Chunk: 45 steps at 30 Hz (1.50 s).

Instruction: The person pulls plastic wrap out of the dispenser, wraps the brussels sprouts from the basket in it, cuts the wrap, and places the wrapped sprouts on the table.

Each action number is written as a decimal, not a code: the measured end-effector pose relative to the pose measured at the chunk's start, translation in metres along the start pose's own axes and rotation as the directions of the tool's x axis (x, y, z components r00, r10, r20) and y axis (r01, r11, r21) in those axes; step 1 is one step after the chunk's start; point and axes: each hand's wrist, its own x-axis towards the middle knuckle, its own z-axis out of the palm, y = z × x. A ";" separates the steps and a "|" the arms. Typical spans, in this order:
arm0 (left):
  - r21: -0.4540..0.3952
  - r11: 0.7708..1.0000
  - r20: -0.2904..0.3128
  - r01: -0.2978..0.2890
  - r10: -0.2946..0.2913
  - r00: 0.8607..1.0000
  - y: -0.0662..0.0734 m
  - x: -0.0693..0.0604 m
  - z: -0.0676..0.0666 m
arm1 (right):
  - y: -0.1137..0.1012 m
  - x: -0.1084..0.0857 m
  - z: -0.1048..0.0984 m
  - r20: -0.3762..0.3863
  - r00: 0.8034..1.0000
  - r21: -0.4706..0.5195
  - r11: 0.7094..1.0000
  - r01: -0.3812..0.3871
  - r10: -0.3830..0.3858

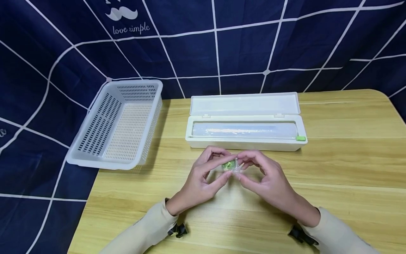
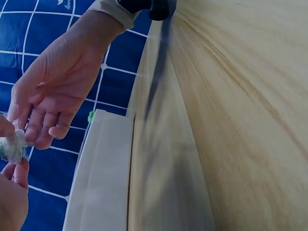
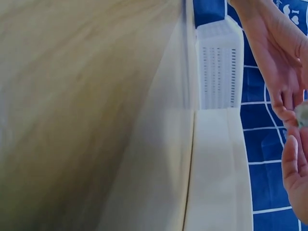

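Both hands meet over the table in front of the white box. Between them is a small green item (image 1: 229,164) wrapped in crinkled clear film; its exact kind cannot be told. My left hand (image 1: 203,180) holds the wrapped green piece between thumb and fingers. My right hand (image 1: 271,176) pinches the gathered film (image 1: 236,169) on its right side. In the left wrist view the small film-wrapped bundle (image 2: 13,147) shows at the left edge, partly covered by fingers. Just behind the hands, the open white box (image 1: 244,145) contains a roll of clear film (image 1: 247,129).
The box's lid (image 1: 244,104) is raised at the back, and a green slider (image 1: 300,138) sits at its right front corner. A white perforated basket (image 1: 144,141) stands at the left. Behind the wooden table (image 1: 345,169) hangs a dark blue checked cloth (image 1: 244,49).
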 end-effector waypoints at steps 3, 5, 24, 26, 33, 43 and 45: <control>0.017 1.000 0.000 -0.002 0.002 1.000 0.000 0.000 -0.001 | 0.000 0.000 -0.002 0.013 1.000 -0.033 0.999 -0.011 0.011; 0.013 1.000 0.005 0.001 -0.001 1.000 0.001 0.000 -0.002 | 0.001 0.001 -0.002 0.009 1.000 -0.057 0.998 0.010 -0.009; 0.091 0.992 0.157 0.084 -0.098 0.983 -0.013 -0.007 -0.009 | 0.003 0.002 -0.019 0.175 0.979 -0.358 0.933 -0.041 0.110; 0.081 0.990 0.175 0.114 -0.127 0.976 -0.016 -0.008 -0.008 | 0.004 0.003 -0.020 0.197 0.969 -0.370 0.926 -0.070 0.152; 0.154 0.958 0.195 0.243 -0.271 0.943 -0.026 -0.011 -0.001 | 0.012 0.009 -0.021 0.286 0.891 -0.410 0.885 -0.220 0.354; 0.219 0.917 0.251 0.332 -0.382 0.889 -0.037 -0.017 0.015 | 0.028 0.007 -0.014 0.377 0.813 -0.492 0.839 -0.231 0.444; 0.219 0.914 0.262 0.342 -0.393 0.882 -0.039 -0.017 0.015 | 0.028 0.007 -0.014 0.386 0.808 -0.496 0.838 -0.225 0.445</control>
